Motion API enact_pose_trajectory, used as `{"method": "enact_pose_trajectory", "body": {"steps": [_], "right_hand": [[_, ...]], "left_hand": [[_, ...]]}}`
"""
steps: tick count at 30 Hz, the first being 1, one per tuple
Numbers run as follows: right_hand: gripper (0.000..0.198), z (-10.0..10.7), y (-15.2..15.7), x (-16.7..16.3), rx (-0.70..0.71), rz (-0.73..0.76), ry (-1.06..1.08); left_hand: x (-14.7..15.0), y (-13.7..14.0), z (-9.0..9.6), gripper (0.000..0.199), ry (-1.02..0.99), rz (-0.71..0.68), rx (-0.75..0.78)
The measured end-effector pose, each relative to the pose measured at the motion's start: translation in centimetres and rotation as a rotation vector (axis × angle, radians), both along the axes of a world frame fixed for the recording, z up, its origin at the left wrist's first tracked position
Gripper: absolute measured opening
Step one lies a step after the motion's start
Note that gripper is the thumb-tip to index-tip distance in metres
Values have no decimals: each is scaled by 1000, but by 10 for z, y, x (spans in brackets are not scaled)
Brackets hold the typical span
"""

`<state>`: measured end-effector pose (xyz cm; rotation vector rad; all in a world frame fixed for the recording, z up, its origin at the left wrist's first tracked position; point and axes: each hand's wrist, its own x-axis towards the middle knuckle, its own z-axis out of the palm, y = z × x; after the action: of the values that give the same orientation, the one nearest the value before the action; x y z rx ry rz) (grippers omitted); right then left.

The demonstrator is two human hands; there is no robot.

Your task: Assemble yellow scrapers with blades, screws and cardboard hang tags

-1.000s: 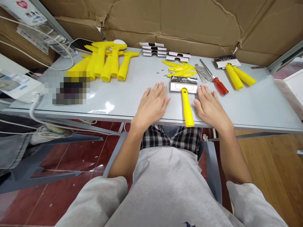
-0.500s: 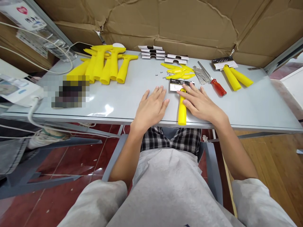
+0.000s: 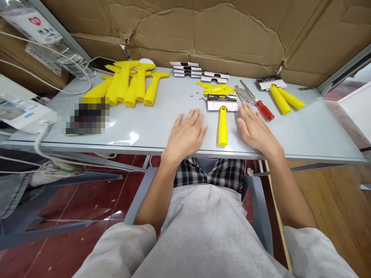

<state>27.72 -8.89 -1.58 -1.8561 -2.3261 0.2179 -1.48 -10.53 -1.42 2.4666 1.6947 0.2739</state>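
Observation:
My left hand (image 3: 187, 133) lies flat on the grey table, fingers stretched out, holding nothing. Flat as well, my right hand (image 3: 256, 127) rests with spread thumb just below a red-handled screwdriver (image 3: 264, 111) and some thin metal blades (image 3: 245, 94). Between the two hands, touched by neither, is a scraper with a yellow handle (image 3: 222, 127) and a black-and-white card sleeve (image 3: 222, 102) over its head. Behind it are several loose yellow plastic pieces (image 3: 217, 88) and small screws (image 3: 191, 95).
Several yellow handles (image 3: 130, 83) stand grouped at the left, near a blurred-out object (image 3: 87, 119). Folded card sleeves (image 3: 187, 71) are stacked at the back. Two carded yellow-handled scrapers (image 3: 279, 98) lie at the right. A bottle (image 3: 58, 46) and white cables occupy the left edge.
My right hand has moved right, off the yellow-handled scraper, and now lies on the table beside it. The scraper has shifted slightly away from the front edge. My left hand stays about where it was.

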Motion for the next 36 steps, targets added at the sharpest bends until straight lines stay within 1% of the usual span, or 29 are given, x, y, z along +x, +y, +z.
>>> {"method": "enact_pose_trajectory", "body": {"steps": [3, 5, 9, 16, 22, 29, 33, 36], "right_hand": [[96, -9, -8, 2, -15, -21, -52], [93, -11, -9, 0, -20, -40, -86], [91, -10, -9, -5, -32, -68, -108], [90, -8, -9, -7, -58, -77, -130], [91, -6, -8, -8, -81, -92, -137], [91, -11, -4, -1, -28, -61, -59], [91, -11, -4, 0, -48, -70, -91], [91, -11, -4, 0, -33, -66, -107]], "left_hand": [[0, 1, 0, 76, 7, 7, -10], [-1, 1, -1, 77, 5, 20, -15], [-1, 2, -2, 79, 2, 17, -16], [-1, 3, -2, 79, 15, 21, -19], [0, 2, -2, 77, 23, 24, -6], [0, 2, -3, 78, 13, 15, 9], [1, 2, -2, 77, 35, 15, -5], [1, 2, -1, 74, 39, 9, -7]]}}
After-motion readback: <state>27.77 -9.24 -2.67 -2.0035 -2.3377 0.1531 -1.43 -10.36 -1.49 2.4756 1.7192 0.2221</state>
